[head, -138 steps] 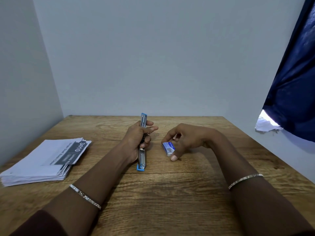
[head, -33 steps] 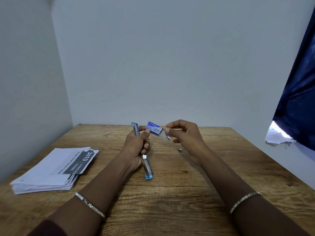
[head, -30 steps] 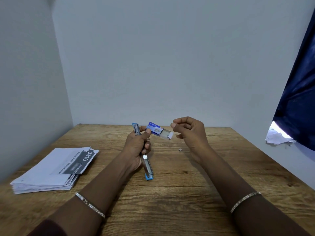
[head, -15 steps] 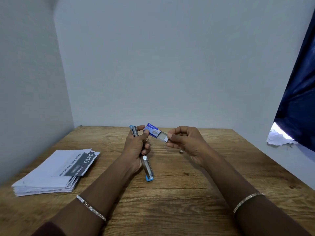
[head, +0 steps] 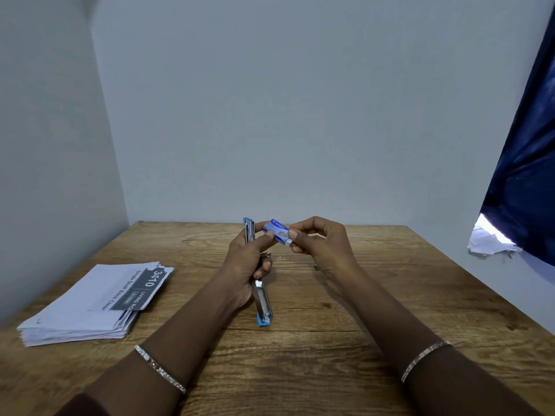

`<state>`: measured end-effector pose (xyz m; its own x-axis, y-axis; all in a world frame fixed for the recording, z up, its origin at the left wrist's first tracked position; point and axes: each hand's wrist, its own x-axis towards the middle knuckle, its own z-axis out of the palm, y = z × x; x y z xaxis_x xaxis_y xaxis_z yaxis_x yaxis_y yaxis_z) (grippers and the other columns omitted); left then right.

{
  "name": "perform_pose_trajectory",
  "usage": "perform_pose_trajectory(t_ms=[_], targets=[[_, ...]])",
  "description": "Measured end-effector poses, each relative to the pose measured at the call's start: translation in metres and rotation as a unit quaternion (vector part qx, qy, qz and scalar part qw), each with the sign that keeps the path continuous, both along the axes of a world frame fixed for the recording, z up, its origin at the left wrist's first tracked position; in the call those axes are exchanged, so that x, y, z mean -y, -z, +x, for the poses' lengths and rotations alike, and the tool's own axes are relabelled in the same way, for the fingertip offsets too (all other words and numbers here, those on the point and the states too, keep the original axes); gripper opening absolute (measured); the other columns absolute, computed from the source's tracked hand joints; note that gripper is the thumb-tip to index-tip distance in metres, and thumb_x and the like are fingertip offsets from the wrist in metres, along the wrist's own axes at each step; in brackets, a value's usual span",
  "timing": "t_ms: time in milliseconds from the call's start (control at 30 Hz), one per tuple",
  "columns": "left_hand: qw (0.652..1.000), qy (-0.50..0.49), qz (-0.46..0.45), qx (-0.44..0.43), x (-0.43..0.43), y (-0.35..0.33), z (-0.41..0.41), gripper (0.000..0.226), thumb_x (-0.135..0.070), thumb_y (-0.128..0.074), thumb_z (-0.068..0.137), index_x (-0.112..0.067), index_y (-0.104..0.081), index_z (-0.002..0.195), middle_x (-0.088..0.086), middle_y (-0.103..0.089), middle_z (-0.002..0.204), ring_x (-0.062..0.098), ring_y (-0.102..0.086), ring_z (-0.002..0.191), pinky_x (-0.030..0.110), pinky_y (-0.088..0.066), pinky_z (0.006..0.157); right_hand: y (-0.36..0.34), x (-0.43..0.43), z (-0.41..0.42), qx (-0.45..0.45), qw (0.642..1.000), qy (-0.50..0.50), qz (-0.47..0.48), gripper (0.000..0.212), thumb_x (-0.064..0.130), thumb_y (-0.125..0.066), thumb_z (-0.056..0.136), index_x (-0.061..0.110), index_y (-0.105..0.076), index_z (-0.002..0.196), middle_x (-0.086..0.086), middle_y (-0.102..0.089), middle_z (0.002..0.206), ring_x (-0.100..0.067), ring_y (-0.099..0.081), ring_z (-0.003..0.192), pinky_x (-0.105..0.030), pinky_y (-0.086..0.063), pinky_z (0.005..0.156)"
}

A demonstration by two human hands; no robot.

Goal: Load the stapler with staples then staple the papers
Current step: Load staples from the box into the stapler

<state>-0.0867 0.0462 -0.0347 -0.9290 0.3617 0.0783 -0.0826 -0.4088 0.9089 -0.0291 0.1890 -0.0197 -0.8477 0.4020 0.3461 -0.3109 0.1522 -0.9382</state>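
My left hand (head: 246, 265) grips a blue and silver stapler (head: 262, 304), opened out flat, its far end sticking up past my fingers and its near end resting on the wooden table (head: 300, 355). The left thumb also pins a small blue staple box (head: 277, 229) against the stapler's top. My right hand (head: 322, 244) pinches the box's open white inner tray at its right end. A stack of white papers (head: 90, 304) with a dark printed label lies on the table at the left.
Grey walls close in the table at the back and left. A dark blue curtain (head: 528, 163) hangs at the right, with crumpled white paper (head: 488, 243) below it. A tiny dark bit (head: 316, 266) lies on the table by my right wrist.
My right hand let go of the box's tray, then came back and pinched it again. The left hand has kept the stapler and box. The view has tilted slightly.
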Motion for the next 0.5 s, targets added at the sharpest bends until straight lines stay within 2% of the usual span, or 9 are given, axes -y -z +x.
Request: perform_pose_trajectory(t_ms=[167,267,367,500], targets=[[1.0,-0.004,-0.002,-0.005,-0.0026,-0.0002,0.0051,0.018,-0.029,-0.064,0.096,-0.016,-0.062,0.109,0.009,-0.077,0.1,0.008,-0.039,0.032,0.014,-0.027,0.03,0.001,0.0012,0.0005,-0.009,1.0,-0.001,0.008,0.009,0.008,-0.078,0.085,0.002,-0.075,0.091,-0.002,-0.075,0.077,-0.008,-0.067,0.061,-0.02,-0.056,0.061],[1.0,-0.026,-0.014,-0.01,-0.0021,-0.0001,0.0042,0.017,-0.023,-0.064,0.097,-0.019,-0.062,0.113,0.013,-0.077,0.101,0.009,-0.04,0.032,0.016,-0.028,0.03,0.0019,0.004,0.001,-0.01,1.0,-0.013,0.026,0.011,0.011,-0.079,0.084,0.004,-0.075,0.092,0.002,-0.077,0.079,-0.009,-0.069,0.066,-0.022,-0.057,0.063],[1.0,-0.022,-0.019,-0.005,-0.0011,-0.0002,0.0027,0.02,-0.016,-0.06,0.097,-0.023,-0.063,0.116,0.013,-0.079,0.095,0.009,-0.04,0.03,0.016,-0.029,0.029,0.0026,0.0071,0.0012,-0.01,0.999,-0.018,0.033,0.011,0.014,-0.08,0.084,0.007,-0.074,0.091,-0.009,-0.078,0.081,-0.012,-0.068,0.066,-0.025,-0.058,0.066],[0.999,0.013,-0.045,0.012,-0.0025,0.0001,0.0032,0.021,-0.012,-0.055,0.098,-0.016,-0.065,0.117,0.012,-0.08,0.086,0.007,-0.04,0.029,0.015,-0.026,0.027,0.0007,0.0041,0.0019,-0.021,0.999,-0.014,0.025,0.01,0.015,-0.079,0.085,0.008,-0.074,0.091,-0.004,-0.074,0.075,-0.007,-0.063,0.059,-0.021,-0.054,0.061]])
